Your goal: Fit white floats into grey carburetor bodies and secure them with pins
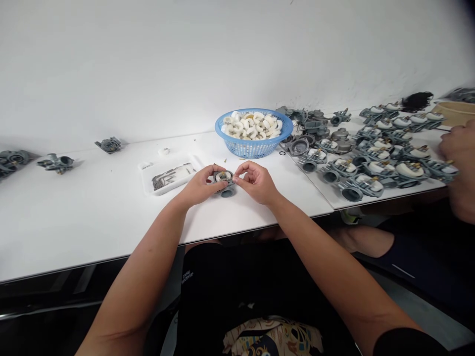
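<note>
Clenched on a grey metal carburettor [227, 192]: left grip [200, 185] and right grip [256, 183], one at each side, neither clearly nearer. Long axis running roughly toward the body, round throat facing the chest, right fingertips [237, 180] at the top opening. Just above the white tabletop [111, 212]. Farther off, a blue plastic basket [260, 148] of white floats [252, 126]; at far right, a co-worker's hand [460, 153] beside rows of carburettors [371, 173].
</note>
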A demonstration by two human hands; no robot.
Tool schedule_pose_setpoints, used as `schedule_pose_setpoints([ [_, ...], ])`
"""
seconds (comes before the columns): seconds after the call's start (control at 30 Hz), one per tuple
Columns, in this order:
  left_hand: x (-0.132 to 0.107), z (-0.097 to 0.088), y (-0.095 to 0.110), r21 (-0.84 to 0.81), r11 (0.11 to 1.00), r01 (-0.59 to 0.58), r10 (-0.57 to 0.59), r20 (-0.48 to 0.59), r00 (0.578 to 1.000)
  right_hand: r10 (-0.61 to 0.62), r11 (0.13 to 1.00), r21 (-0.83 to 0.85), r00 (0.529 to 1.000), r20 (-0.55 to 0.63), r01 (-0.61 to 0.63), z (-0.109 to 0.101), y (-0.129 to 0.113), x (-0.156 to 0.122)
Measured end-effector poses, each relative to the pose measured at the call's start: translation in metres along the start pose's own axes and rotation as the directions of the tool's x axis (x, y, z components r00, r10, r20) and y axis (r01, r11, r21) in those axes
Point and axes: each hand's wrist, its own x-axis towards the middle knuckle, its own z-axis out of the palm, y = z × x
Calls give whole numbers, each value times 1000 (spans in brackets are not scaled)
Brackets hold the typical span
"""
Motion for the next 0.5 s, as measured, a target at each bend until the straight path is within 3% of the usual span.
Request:
schedule_pose_setpoints([
  [0.2, 6, -1, -5, -289, 949, 127, -92, 129, 987, -7, 1000, 11, 1000, 6, 7, 1, -2, 0],
  [0.5, 7, -1, -7, -413, 903, 120, -53, 169, 984, 21, 999, 48, 1000, -10, -20, 4, -3, 0],
])
